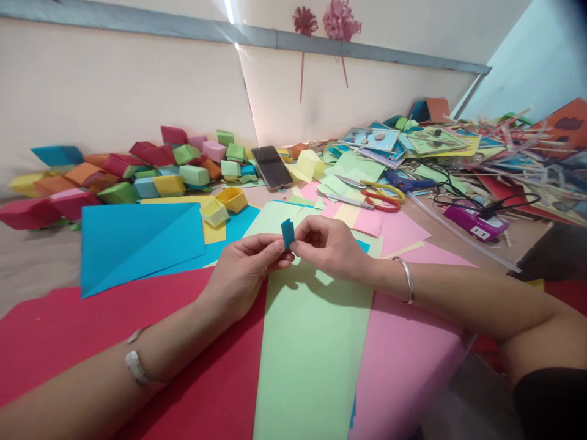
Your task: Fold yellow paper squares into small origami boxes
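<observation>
Between my two hands stands a small folded piece of blue paper (pixel 287 233), upright with a crease down it. The thumb and fingers of my left hand (pixel 252 269) pinch its lower left side. My right hand (pixel 331 247) pinches its lower right edge, the other fingers curled in. Below them lies a light green sheet (pixel 316 354), with a red sheet (pixel 197 366) to the left and a pink sheet (pixel 403 360) to the right. A larger blue sheet (pixel 142 244) rests to the left of my left hand.
Many folded paper boxes (pixel 160 165) are heaped at the back left, beside a phone (pixel 272 167). Scissors (pixel 380 200), a blue glue gun (pixel 408 181) and a purple power strip (pixel 477 222) with cables lie at the right. Paper cards (pixel 370 138) and scraps pile up behind.
</observation>
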`<move>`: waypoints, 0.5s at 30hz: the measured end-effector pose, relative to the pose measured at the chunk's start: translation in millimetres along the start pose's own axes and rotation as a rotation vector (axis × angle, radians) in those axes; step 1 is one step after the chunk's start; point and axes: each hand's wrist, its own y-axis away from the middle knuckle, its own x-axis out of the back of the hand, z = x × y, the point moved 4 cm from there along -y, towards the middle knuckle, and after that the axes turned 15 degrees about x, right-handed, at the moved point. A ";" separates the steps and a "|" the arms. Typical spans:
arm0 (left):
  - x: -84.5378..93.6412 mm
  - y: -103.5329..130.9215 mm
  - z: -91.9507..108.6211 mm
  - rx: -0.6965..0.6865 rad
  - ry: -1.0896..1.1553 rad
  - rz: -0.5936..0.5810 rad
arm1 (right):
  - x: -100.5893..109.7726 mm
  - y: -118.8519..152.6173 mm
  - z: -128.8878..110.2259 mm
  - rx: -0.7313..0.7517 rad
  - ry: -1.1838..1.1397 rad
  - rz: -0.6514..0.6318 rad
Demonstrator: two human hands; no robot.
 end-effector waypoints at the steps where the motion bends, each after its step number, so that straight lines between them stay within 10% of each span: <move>1: -0.1 0.2 0.1 -0.001 0.007 -0.003 | 0.0 -0.2 0.7 -0.012 -0.021 0.005; 15: 10.5 0.7 0.9 -0.124 -0.073 0.041 | -2.4 1.1 7.4 0.035 -0.044 -0.003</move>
